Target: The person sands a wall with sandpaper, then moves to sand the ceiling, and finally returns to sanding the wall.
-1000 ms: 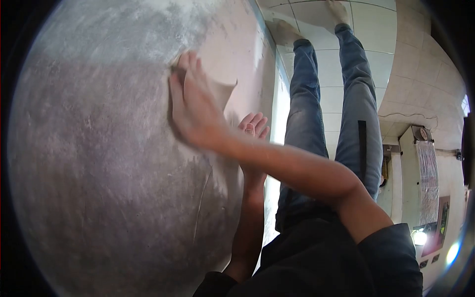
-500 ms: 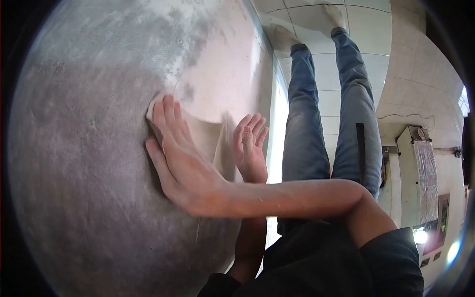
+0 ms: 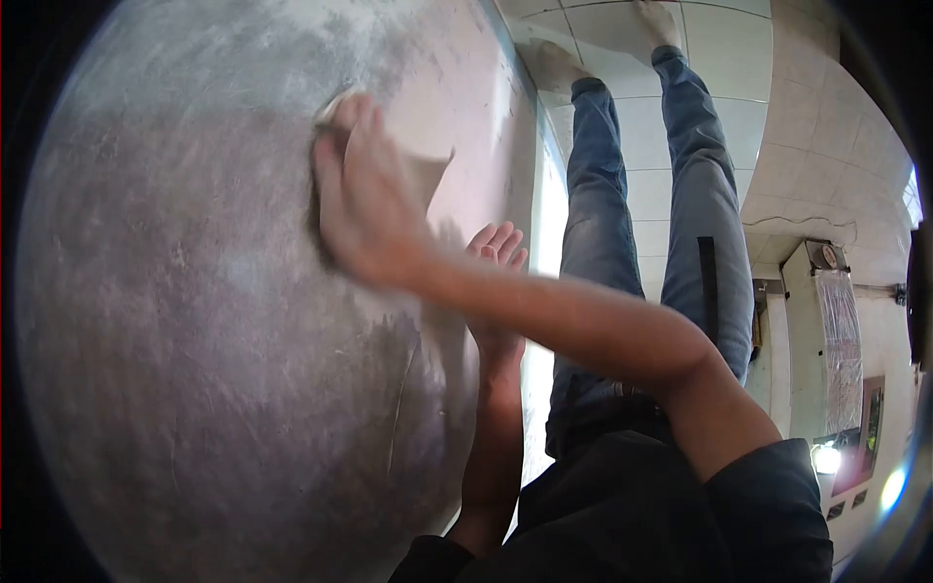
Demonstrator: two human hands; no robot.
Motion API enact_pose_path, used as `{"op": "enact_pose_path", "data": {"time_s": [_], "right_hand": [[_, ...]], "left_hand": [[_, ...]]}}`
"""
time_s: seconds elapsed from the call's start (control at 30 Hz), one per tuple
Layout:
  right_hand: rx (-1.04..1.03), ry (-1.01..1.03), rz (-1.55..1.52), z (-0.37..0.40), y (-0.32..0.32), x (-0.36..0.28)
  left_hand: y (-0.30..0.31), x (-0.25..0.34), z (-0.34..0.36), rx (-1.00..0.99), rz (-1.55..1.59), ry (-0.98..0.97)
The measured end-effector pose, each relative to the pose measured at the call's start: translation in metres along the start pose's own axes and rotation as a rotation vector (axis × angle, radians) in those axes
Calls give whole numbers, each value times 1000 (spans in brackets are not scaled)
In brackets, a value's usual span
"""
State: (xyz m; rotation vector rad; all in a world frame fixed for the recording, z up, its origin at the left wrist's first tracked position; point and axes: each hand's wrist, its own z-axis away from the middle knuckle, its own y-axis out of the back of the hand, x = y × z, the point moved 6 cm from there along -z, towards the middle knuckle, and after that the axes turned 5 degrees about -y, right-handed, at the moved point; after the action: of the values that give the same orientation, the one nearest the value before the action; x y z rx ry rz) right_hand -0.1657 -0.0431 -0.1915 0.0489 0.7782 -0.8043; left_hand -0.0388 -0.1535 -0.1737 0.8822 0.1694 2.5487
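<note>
My right hand [image 3: 369,209] is blurred by motion and presses a thin beige sheet, apparently sandpaper [image 3: 426,177], against a mottled grey surface [image 3: 185,291]. The sheet's edge curls up beside the fingers, and the rest lies hidden under the palm. My left hand [image 3: 499,245] is close to the surface's right edge, palm up, fingers stretched out and nothing in it. Part of its palm and wrist is behind my right forearm.
The surface has a pale pinkish patch [image 3: 466,126] near its upper right edge. My jeans-clad legs [image 3: 607,204] and bare feet are on pale floor tiles [image 3: 724,49]. A plastic-wrapped box-like unit [image 3: 838,330] stands at the right.
My right hand has moved up along the surface, carrying the sheet with it. The left hand has stayed nearly in place and is now more covered by the right forearm.
</note>
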Motion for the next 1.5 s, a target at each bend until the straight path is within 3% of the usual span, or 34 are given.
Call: {"op": "enact_pose_path", "data": {"time_s": [0.13,0.27,0.4,0.43,0.53,0.57,0.7,0.8,0.83,0.97,1.0,1.07,1.1,1.17,1.23,1.33,1.47,1.5], "right_hand": [[-71,-70,24,19,-7,-26],[-165,2,-37,43,-5,-27],[-3,-160,-20,-7,1,-13],[36,-81,82,3,-7,-22],[-131,11,-76,55,-7,-36],[-92,89,-48,52,-7,-28],[-28,-140,-99,-30,17,16],[-18,2,33,29,-5,-2],[-87,-4,-51,52,-4,-13],[-57,115,-18,38,0,9],[-43,35,-36,21,2,13],[-11,-122,-65,-5,4,14],[35,-134,1,1,2,9],[-99,-177,35,22,5,-2],[-244,-316,93,28,14,-8],[-233,-422,101,17,14,3],[-62,-435,175,1,13,21],[-82,-498,44,1,13,25]], "left_hand": [[10,-4,-8,-6,22,6],[2,0,-8,62,-8,71],[0,13,-4,-13,2,-55],[1,14,-7,-25,-10,-28],[-10,18,-5,10,-39,20],[-11,18,-5,-17,-40,1],[0,12,3,-79,-57,-106],[1,7,-9,-16,-43,-4],[-3,6,-10,15,-36,40],[-13,8,-4,-148,425,79],[-25,26,5,-257,451,0],[-37,46,3,-225,875,29],[-44,57,1,-238,932,-24],[-54,74,0,-255,1059,-128],[-55,83,-5,-475,925,-283],[-61,100,-3,-197,1454,-175],[-41,98,-20,-130,1545,-127],[-35,91,-23,-122,1529,-87]]}}
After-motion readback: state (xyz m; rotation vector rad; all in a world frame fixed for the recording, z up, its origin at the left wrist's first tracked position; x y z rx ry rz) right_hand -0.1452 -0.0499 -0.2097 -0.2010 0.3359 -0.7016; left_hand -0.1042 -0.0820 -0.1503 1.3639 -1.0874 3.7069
